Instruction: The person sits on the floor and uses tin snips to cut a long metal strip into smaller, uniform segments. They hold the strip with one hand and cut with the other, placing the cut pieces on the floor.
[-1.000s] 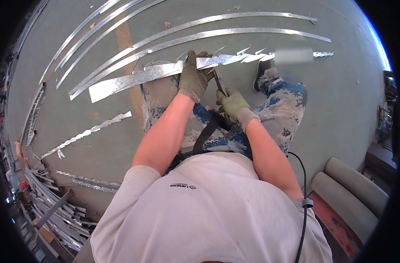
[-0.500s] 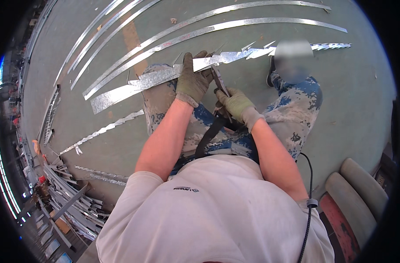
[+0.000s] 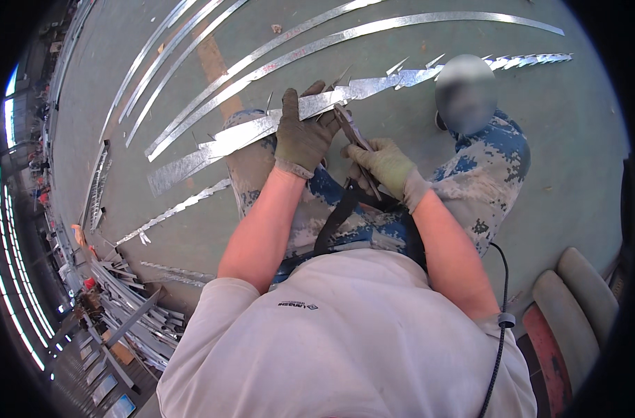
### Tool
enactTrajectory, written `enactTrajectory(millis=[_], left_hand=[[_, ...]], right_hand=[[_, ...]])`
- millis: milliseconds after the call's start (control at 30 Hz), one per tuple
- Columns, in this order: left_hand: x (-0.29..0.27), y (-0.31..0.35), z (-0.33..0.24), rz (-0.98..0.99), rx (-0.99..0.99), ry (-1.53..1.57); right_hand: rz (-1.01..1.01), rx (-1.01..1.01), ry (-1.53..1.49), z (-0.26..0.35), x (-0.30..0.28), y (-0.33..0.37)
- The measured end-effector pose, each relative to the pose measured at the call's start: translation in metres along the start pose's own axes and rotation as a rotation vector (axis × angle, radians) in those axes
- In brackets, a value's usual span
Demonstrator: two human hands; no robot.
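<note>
Green floor (image 3: 568, 174) bears red-marked metal (image 3: 270, 67), left hand (image 3: 303, 136) gripping strip (image 3: 246, 134), right hand (image 3: 387, 167) gripping tool (image 3: 353, 130).

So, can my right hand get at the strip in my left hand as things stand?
Likely yes: the right hand grips a tool whose tip is right by the strip, with nothing visible between, though the left hand sits close.

A blurred patch (image 3: 467, 90) covers a stretch of the notched metal strip (image 3: 246, 135) and most of a shoe (image 3: 439, 122); the left hand (image 3: 303, 139) hides another stretch; the right hand (image 3: 388, 165) covers part of the tool (image 3: 353, 129); whether its tip touches metal is unclear; red marks (image 3: 300, 53) on a flat strip (image 3: 470, 15) are too small to read; the shirt (image 3: 338, 341) runs off the lower edge
</note>
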State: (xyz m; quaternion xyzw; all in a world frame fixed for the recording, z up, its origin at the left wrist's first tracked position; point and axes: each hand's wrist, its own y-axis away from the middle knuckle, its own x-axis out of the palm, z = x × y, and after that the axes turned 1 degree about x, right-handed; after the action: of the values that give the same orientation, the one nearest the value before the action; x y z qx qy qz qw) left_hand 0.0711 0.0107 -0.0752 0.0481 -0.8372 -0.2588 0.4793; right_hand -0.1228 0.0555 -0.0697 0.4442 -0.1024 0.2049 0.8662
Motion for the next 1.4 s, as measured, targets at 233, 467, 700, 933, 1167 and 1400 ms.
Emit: enactTrajectory(millis=[233, 467, 700, 933, 1167, 1400], left_hand=[[-0.004, 0.002, 0.000, -0.040, 0.027, -0.050], [-0.008, 0.002, 0.000, -0.025, 0.019, 0.005], [-0.008, 0.005, -0.002, 0.043, -0.017, 0.054], [0.002, -0.002, 0.003, -0.044, 0.030, -0.055], [-0.007, -0.003, 0.006, 0.000, 0.016, -0.152], [0.000, -0.001, 0.008, 0.017, 0.039, -0.192]], right_hand=[[0.229, 0.055, -0.288, 0.005, -0.010, 0.001], [0.530, 0.060, -0.657, -0.007, -0.013, -0.003], [0.654, 0.111, -0.810, -0.012, -0.015, -0.001], [0.526, 0.021, -0.700, -0.013, -0.004, -0.003], [0.330, 0.041, -0.571, -0.003, 0.008, 0.005], [0.422, -0.037, -0.600, -0.003, -0.004, 0.003]])
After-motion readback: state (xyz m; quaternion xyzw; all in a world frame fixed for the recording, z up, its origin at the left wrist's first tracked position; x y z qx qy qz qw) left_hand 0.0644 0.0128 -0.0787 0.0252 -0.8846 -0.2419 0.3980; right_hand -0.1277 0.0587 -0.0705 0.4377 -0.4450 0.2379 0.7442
